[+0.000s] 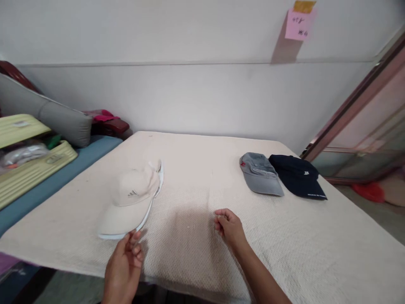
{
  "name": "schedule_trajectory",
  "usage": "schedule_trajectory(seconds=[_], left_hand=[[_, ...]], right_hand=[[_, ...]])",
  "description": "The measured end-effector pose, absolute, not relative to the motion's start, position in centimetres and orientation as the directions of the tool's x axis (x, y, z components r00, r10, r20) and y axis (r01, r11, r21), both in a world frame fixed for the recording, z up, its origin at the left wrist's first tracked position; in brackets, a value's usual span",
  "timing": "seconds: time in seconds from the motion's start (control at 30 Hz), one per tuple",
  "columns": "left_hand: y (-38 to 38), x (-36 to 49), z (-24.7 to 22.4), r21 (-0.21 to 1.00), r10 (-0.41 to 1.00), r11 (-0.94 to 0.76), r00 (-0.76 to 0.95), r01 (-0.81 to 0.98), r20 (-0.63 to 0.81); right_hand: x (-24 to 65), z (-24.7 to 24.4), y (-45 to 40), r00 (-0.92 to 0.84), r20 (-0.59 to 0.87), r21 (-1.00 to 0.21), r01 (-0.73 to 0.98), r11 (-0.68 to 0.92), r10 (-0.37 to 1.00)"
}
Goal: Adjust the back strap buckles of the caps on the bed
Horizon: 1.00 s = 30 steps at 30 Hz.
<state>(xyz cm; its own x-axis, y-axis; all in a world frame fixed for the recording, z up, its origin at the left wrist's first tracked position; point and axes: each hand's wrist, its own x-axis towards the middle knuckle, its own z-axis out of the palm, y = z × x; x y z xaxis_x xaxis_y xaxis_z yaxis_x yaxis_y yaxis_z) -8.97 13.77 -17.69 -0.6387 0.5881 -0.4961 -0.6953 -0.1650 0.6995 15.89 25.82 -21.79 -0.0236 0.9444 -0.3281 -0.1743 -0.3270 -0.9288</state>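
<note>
A cream baseball cap [129, 190] with three small dark stripes on its front lies at the left of the cloth-covered table, its brim towards me. My left hand [125, 261] is at the brim's near right edge, thumb and fingertips closed on it. Over the middle of the table is my right hand [230, 228], apart from every cap, its fingers curled together and nothing seen in them. On the right rest a grey cap [259, 173] with a red mark and a dark navy cap [297, 175] with a small white emblem, side by side and touching.
The pale textured cloth [196, 169] covers the table up to a white wall [190, 97]. A pink note [299, 25] is taped there. Left of the table are a grey cushion [66, 116] and a yellow-green ridged container [38, 169]. A framed glass panel [367, 126] stands at right.
</note>
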Motion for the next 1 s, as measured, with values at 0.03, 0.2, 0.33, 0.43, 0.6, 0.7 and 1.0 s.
schedule_trajectory(seconds=[0.03, 0.2, 0.33, 0.43, 0.6, 0.7, 1.0], left_hand=[[14.0, -9.1, -17.6, 0.694, 0.599, -0.167, -0.631, -0.700, -0.493], [15.8, -10.3, -16.3, 0.723, 0.680, -0.109, -0.581, -0.683, -0.447], [17.9, -11.1, -15.2, 0.817, 0.694, -0.083, -0.622, -0.571, -0.364], [18.9, -11.3, -14.6, 0.862, 0.691, -0.080, -0.651, -0.500, -0.314], [19.3, -11.1, -14.2, 0.841, 0.682, -0.208, -0.690, -0.500, -0.241], [19.4, -10.5, -14.0, 0.838, 0.705, -0.284, -0.694, -0.466, -0.146], [18.4, -3.2, -15.4, 0.909, 0.848, -0.132, -0.519, -0.395, -0.103]], right_hand=[[15.8, -21.7, 25.8, -0.028, -0.327, -0.929, -0.170, -0.327, 0.944], [15.4, -20.8, 25.6, -0.073, -0.326, -0.932, -0.145, -0.334, 0.942], [15.1, -20.4, 25.6, -0.109, -0.332, -0.934, -0.102, -0.343, 0.937], [15.0, -20.6, 25.7, -0.138, -0.315, -0.941, -0.081, -0.328, 0.939], [14.8, -21.1, 25.8, -0.176, -0.296, -0.952, -0.023, -0.304, 0.939], [14.7, -21.2, 25.7, -0.198, -0.297, -0.953, -0.002, -0.304, 0.934], [14.6, -19.7, 25.1, -0.376, -0.222, -0.910, -0.252, -0.330, 0.900]])
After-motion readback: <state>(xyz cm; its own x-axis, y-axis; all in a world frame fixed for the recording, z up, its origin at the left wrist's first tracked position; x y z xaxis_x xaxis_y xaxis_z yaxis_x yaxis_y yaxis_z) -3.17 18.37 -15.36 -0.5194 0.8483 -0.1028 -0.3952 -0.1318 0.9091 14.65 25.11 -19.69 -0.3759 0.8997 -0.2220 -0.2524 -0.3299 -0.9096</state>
